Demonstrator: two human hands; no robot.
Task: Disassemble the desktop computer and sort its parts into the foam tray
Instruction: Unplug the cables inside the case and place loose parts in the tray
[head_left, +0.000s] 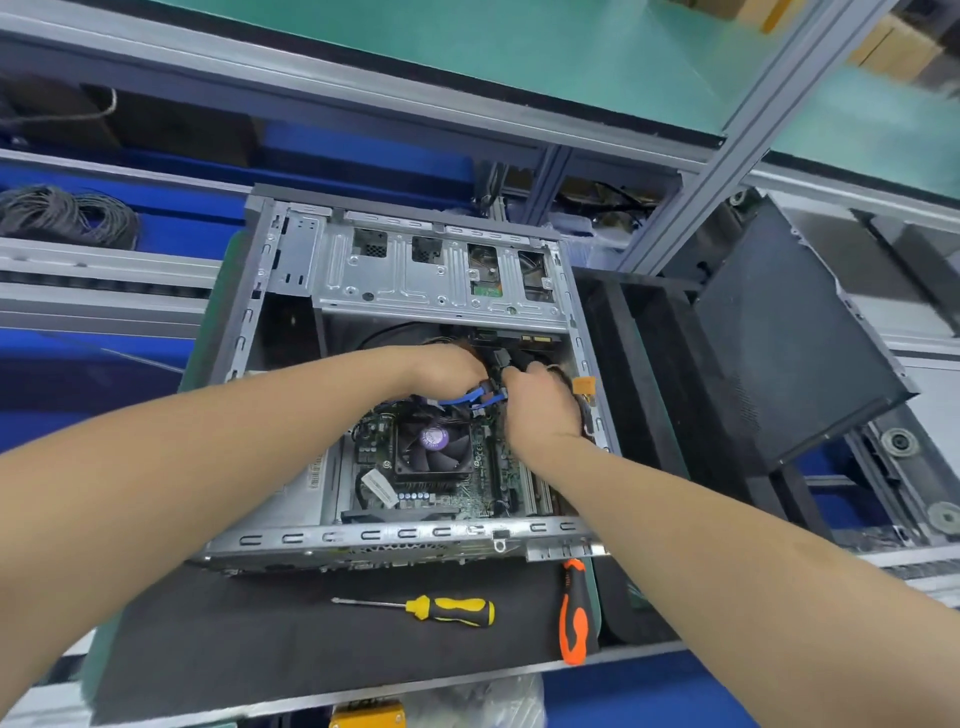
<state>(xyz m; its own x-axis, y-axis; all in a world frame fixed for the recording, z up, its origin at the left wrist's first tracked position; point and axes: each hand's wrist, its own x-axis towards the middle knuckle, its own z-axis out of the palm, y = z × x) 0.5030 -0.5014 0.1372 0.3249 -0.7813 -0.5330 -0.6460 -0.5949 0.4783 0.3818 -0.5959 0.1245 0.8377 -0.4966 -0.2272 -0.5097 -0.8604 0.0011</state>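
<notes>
Head view: my left hand (448, 368) and right hand (540, 408) both grip cables (460, 399) inside the open computer case (395, 535); yellow screwdriver (452, 610) and orange screwdriver (574, 618) near tabletop (249, 644) front edge.

Mid-frame, the fingertips of the left hand (447, 366) and the right hand (535, 400) are buried among black cables (511, 358), so what either holds cannot be told. The right forearm covers the motherboard (374, 457) along its right side. A drive (485, 283) shows only through cut-outs in the metal bracket (415, 291). At right, the leaning side panel (789, 332) hides much of the foam tray (634, 374). The orange screwdriver (573, 618) loses its shaft at the rim of the case (363, 538). A wire coil (67, 215) is cut by the left edge, a yellow object (369, 719) by the bottom edge; boxes (893, 47) at upper right are blurred.
</notes>
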